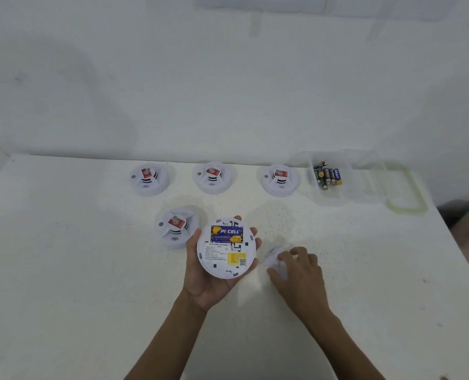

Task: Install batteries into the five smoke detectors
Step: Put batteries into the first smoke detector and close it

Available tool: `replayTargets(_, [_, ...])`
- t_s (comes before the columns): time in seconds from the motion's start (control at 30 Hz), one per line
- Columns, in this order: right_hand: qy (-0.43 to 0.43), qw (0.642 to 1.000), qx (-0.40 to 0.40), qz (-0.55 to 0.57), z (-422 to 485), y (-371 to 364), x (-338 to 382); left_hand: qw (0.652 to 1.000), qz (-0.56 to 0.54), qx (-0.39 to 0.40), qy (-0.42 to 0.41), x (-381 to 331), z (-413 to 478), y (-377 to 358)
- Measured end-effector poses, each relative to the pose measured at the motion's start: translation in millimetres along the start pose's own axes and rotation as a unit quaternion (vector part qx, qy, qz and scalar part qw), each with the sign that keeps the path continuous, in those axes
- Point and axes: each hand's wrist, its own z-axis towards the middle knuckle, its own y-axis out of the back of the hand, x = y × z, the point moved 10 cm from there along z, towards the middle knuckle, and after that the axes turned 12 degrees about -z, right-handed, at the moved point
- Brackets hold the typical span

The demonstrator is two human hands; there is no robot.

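Well, detector [226, 259] in left hand [210, 287] (battery [227, 233] up); right hand [299, 278] grips cover [273, 255].

Obstacles: 3 white round plastic smoke detectors [211, 178] in a row left of the clear plastic battery box [364, 185]; 4th smoke detector [177, 226] nearer, further left. Passage: bare white tabletop [364, 256] before the box.

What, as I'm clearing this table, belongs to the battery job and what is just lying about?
Job: held detector in left hand; white part under right hand; four other detectors; batteries in clear box.
Lying about: clear green-edged piece beside the box.
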Motion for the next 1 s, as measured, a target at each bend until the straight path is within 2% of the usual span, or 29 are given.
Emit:
replayTargets(0.07, [0.0, 0.999, -0.005, 0.033, 0.6, 5.6, 0.9, 1.0, 0.005, 0.001, -0.004, -0.9, 0.0, -1.3])
replayTargets(0.17, [0.014, 0.994, -0.055, 0.093, -1.4, 35.2, 11.3, 1.0, 0.008, 0.005, -0.007, -1.0, -0.1, -2.3])
replayTargets(0.3, [0.042, 0.964, -0.122, 0.231, -16.9, 100.5, 34.0, 0.999, 0.024, 0.008, -0.022, -1.2, 0.3, 1.0])
replayTargets(0.4, [0.073, 0.956, -0.137, 0.248, -26.9, 123.2, 54.5, 0.999, 0.039, 0.02, -0.03, -0.3, -0.9, 1.5])
replayTargets(0.57, [0.078, 0.965, -0.066, 0.24, -26.4, 110.1, 76.0, 0.998, 0.045, 0.04, -0.027, 2.1, -1.6, -0.5])
replayTargets(0.77, [0.034, 0.961, -0.036, 0.272, -25.8, 99.1, 75.9, 0.998, 0.049, 0.021, -0.02, 1.2, -0.9, 5.7])
replayTargets(1.0, [-0.049, 0.926, 0.014, 0.374, -26.8, 86.0, 69.7, 0.998, 0.05, 0.038, -0.016, 3.2, 2.1, 0.5])
